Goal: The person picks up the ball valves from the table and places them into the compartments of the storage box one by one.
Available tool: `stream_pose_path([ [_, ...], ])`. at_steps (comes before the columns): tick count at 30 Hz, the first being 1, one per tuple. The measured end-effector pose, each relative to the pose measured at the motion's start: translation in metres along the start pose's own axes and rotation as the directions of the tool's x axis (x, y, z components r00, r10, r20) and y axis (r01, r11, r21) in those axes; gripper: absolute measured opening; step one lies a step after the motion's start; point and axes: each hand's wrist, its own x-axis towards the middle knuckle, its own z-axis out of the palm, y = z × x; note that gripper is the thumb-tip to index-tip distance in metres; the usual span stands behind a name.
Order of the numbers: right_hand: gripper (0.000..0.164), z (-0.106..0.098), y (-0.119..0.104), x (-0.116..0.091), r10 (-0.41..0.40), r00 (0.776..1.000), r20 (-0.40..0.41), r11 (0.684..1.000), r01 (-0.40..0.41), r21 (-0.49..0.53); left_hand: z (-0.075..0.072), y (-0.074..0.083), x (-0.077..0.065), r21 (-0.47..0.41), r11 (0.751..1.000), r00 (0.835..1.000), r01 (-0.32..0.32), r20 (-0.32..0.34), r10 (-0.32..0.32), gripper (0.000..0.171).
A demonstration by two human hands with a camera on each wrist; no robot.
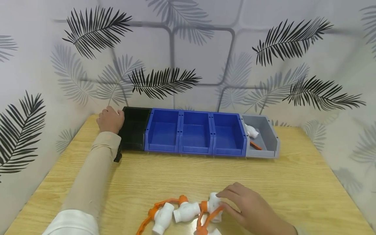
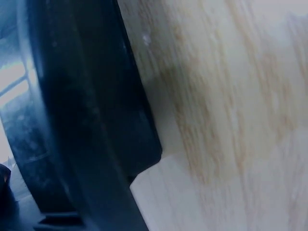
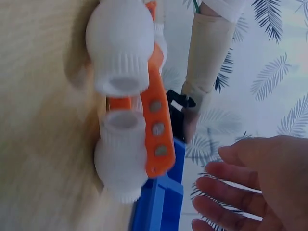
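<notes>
Midway, open table [image 1: 176,174], left hand [image 1: 110,120] at bin [image 1: 134,132] edge, grip unclear, right hand [image 1: 250,206] loose

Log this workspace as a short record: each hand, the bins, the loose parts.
Left hand: at the left side of the black bin; grip unclear
Right hand: by the valves, holding nothing
Valves: white with orange handles, four on the table in the head view, one cut off by the bottom edge
Bin row: black, three blue bins, gray bin
Gray bin contents: white piece, orange piece
</notes>
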Motion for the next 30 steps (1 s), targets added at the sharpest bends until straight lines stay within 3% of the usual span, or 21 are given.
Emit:
stream_pose_path([
  [6, 0.016, 0.013, -0.003, -0.004, -0.186, 0.982, 0.046, 0.978, 0.18, 0.109, -0.001, -0.001, 0.0, -0.006, 1.0, 1.0, 0.005, 0.031, -0.005, 0.043],
  [12, 0.019, 0.02, -0.005, -0.008, -0.199, 0.973, 0.118, 0.973, 0.182, 0.139, 0.004, -0.006, 0.003, 0.003, 1.0, 0.999, 0.019, 0.048, -0.019, 0.046],
  [17, 0.022, 0.025, -0.005, -0.009, -0.234, 0.968, 0.088, 0.969, 0.225, 0.101, 0.004, -0.005, 0.002, 0.009, 1.0, 0.999, 0.019, 0.039, -0.019, 0.046],
  [22, 0.021, 0.034, -0.005, -0.008, -0.295, 0.955, 0.027, 0.955, 0.295, -0.009, 0.002, -0.003, -0.001, 0.007, 1.0, 0.999, 0.018, 0.035, -0.018, 0.046],
  [30, 0.021, 0.039, -0.006, -0.006, -0.32, 0.947, 0.016, 0.945, 0.32, -0.065, 0.001, -0.002, 0.0, 0.01, 1.0, 0.999, 0.017, 0.045, -0.018, 0.046],
])
